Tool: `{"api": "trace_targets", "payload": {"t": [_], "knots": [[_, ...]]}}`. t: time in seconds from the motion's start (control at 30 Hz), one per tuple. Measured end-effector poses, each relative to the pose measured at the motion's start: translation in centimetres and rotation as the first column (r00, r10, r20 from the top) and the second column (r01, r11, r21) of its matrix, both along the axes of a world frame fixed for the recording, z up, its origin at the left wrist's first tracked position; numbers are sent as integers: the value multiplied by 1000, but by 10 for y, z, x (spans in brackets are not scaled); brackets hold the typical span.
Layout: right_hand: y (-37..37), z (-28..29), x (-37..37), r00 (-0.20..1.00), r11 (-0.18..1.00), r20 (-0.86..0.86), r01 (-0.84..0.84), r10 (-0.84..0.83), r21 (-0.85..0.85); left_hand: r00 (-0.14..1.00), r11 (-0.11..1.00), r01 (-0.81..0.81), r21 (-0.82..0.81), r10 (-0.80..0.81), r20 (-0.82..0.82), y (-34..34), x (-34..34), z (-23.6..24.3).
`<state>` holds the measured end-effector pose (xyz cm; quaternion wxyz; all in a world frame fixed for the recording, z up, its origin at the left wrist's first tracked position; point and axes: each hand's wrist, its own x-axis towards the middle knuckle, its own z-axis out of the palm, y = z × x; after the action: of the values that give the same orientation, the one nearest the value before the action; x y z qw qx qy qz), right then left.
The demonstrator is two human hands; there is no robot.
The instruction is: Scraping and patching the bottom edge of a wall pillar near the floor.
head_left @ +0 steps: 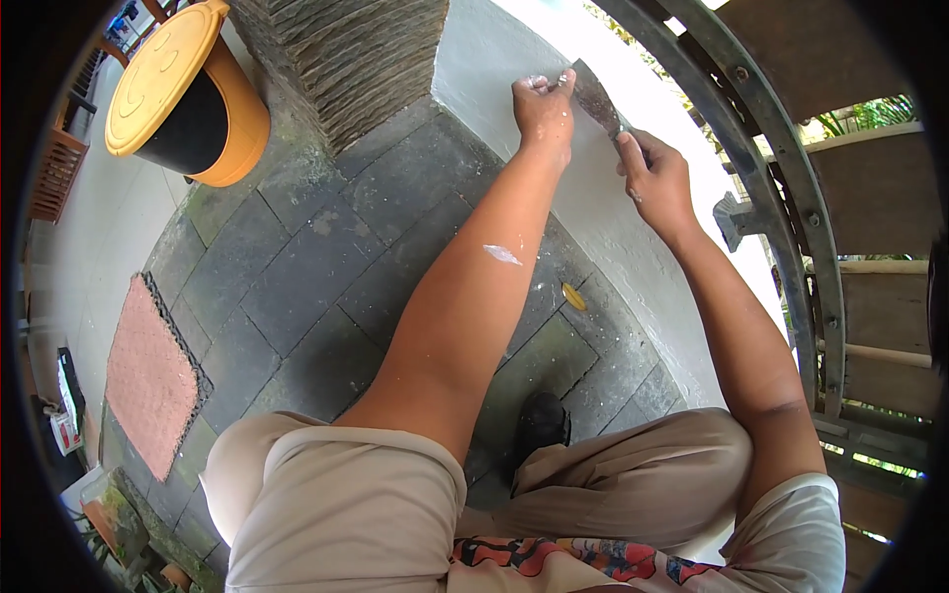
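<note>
My left hand (pixel 544 119), flecked with white paste, has its fingers curled at the far end of a dark, flat scraper blade (pixel 595 99). My right hand (pixel 655 183) grips the near end of that scraper, thumb on top. The blade is angled over a smooth, light grey plastered low wall (pixel 491 74). A white smear marks my left forearm. Beneath my arms lie dark slate paving tiles (pixel 297 267) and a small yellow leaf (pixel 573 296).
A yellow lidded bin (pixel 222 128) stands upper left beside a ridged stone pillar (pixel 346 54). A pink mat (pixel 148 366) lies left. A metal railing with panels (pixel 811 217) curves along my right. My dark shoe (pixel 544 425) is below; pots (pixel 104 519) sit lower left.
</note>
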<state>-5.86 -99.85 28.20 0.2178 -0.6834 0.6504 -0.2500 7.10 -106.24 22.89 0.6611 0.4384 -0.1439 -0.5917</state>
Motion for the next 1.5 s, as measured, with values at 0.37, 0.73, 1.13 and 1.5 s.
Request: {"api": "trace_targets", "payload": {"t": [0.37,0.73,1.13,1.5], "knots": [[13,5,-13,996,992,69,-69,62,101,999,992,-7,-129,12,43,15,-5,-24],[39,-14,-17,998,993,-30,-65,62,-103,866,971,0,-238,119,486,14,-1,-27],[57,-41,-50,989,999,139,-46,50,-29,943,983,-1,-183,62,327,30,-10,-11],[13,-7,-7,991,999,130,-42,42,-2,987,976,126,-175,-141,-76,29,-2,-16]]}}
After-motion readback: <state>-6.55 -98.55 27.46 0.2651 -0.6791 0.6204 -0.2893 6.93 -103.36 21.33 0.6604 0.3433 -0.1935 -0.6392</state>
